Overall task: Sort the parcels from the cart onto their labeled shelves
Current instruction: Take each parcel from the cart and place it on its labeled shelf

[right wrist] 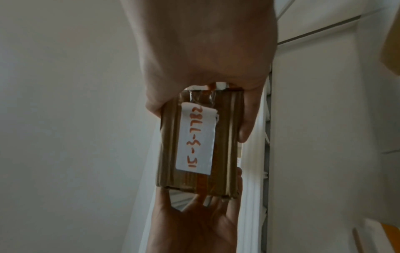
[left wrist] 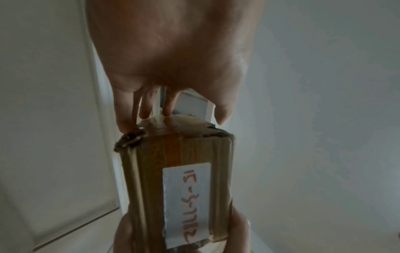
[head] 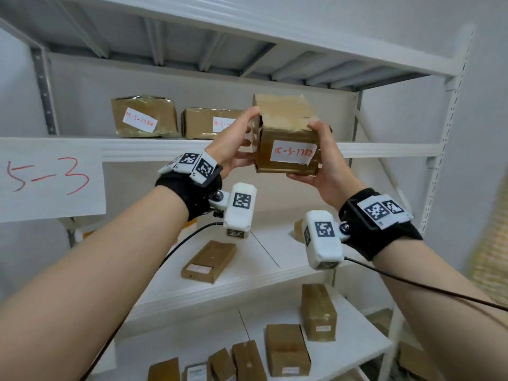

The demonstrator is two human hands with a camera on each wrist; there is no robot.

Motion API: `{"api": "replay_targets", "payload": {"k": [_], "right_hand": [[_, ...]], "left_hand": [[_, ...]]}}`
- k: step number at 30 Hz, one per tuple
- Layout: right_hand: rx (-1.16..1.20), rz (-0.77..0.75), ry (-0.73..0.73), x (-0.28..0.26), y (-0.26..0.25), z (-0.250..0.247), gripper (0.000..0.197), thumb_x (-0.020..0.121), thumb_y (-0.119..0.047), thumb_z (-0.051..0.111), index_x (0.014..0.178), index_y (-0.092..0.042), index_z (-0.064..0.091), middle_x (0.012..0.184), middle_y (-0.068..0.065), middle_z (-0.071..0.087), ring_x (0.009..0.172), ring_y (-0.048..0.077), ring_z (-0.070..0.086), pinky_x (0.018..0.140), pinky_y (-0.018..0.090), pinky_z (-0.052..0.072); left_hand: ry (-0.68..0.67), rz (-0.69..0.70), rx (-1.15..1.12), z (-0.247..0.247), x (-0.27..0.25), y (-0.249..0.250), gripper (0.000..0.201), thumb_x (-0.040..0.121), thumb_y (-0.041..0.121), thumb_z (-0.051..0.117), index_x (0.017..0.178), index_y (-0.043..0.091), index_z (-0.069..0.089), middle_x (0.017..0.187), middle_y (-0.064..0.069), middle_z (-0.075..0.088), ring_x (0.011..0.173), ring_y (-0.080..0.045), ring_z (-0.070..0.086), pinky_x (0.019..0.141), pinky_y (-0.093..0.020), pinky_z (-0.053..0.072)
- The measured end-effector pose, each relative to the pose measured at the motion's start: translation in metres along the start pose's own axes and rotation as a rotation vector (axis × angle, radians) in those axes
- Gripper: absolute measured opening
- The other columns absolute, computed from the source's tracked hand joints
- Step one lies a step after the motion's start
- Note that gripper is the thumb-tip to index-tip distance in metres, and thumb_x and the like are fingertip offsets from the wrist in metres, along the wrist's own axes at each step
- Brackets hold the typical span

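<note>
A brown taped cardboard parcel (head: 286, 133) with a white label reading 15-3-7782 is held in the air before the front rim of the upper shelf (head: 384, 149). My left hand (head: 236, 141) grips its left end, fingers over the top edge and thumb underneath. My right hand (head: 327, 163) grips the right end, thumb on top and palm below. The left wrist view has the parcel (left wrist: 177, 171) below my left hand (left wrist: 173, 68). In the right wrist view my right hand (right wrist: 205, 51) clasps the parcel (right wrist: 194, 142). A paper sign (head: 49, 182) on the rim reads 5-3.
Two labelled brown parcels (head: 144, 118) (head: 211, 123) stand on the upper shelf to the left of the held one. A flat parcel (head: 209, 261) lies on the shelf below, and several more (head: 317, 312) sit on the lowest one. A white perforated upright (head: 445, 149) bounds the right side.
</note>
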State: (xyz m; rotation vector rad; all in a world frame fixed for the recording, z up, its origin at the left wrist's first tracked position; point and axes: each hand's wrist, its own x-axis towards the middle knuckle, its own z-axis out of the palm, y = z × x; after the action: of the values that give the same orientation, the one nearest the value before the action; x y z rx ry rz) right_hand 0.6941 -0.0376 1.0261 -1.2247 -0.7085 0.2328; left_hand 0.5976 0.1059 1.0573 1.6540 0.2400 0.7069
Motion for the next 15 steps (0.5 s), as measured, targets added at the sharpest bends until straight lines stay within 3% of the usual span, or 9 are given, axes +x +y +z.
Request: {"api": "replay_targets", "payload": {"k": [4,6,8,10,15], "right_hand": [[0.057,-0.045,0.086,0.049,-0.002,-0.036,0.051,0.091,-0.06,0.055,0.123,-0.02,0.06,0.112,0.009,0.072,0.101,0.022,0.071,0.079,0.039,0.064],[0.082,-0.063,0.122,0.075,-0.003,-0.06,0.052,0.091,-0.061,0.055,0.124,-0.021,0.06,0.113,0.009,0.073,0.101,0.021,0.072,0.076,0.038,0.064],[0.099,-0.073,0.143,0.091,-0.003,-0.078,0.051,0.092,-0.062,0.053,0.123,-0.022,0.062,0.111,0.008,0.075,0.1,0.021,0.073,0.073,0.036,0.063],[0.121,-0.079,0.168,0.11,-0.001,-0.099,0.052,0.092,-0.062,0.051,0.122,-0.022,0.063,0.109,0.008,0.076,0.099,0.021,0.073,0.073,0.036,0.062],[0.118,-0.049,0.224,0.155,0.013,-0.147,0.053,0.091,-0.063,0.051,0.121,-0.021,0.064,0.11,0.011,0.076,0.097,0.023,0.074,0.076,0.039,0.063]], "left_hand": [[0.014,0.038,0.109,0.031,0.047,0.005,0.06,0.097,0.059,0.043,0.135,0.013,0.051,0.123,-0.007,0.061,0.112,-0.027,0.063,0.101,-0.041,0.051],[0.049,0.074,0.178,0.051,0.075,0.007,0.055,0.098,0.052,0.046,0.137,0.013,0.052,0.126,-0.008,0.06,0.11,-0.024,0.062,0.099,-0.037,0.051],[0.107,0.129,0.228,0.064,0.098,0.009,0.041,0.097,0.041,0.054,0.128,0.015,0.059,0.123,-0.006,0.061,0.109,-0.021,0.062,0.092,-0.031,0.054],[0.135,0.191,0.304,0.081,0.125,0.01,0.029,0.095,0.032,0.059,0.118,0.015,0.065,0.119,-0.003,0.062,0.11,-0.018,0.059,0.092,-0.03,0.052],[0.087,0.284,0.611,0.121,0.188,0.012,0.031,0.088,0.02,0.069,0.118,0.017,0.066,0.116,0.0,0.066,0.106,-0.014,0.06,0.093,-0.027,0.049]]}}
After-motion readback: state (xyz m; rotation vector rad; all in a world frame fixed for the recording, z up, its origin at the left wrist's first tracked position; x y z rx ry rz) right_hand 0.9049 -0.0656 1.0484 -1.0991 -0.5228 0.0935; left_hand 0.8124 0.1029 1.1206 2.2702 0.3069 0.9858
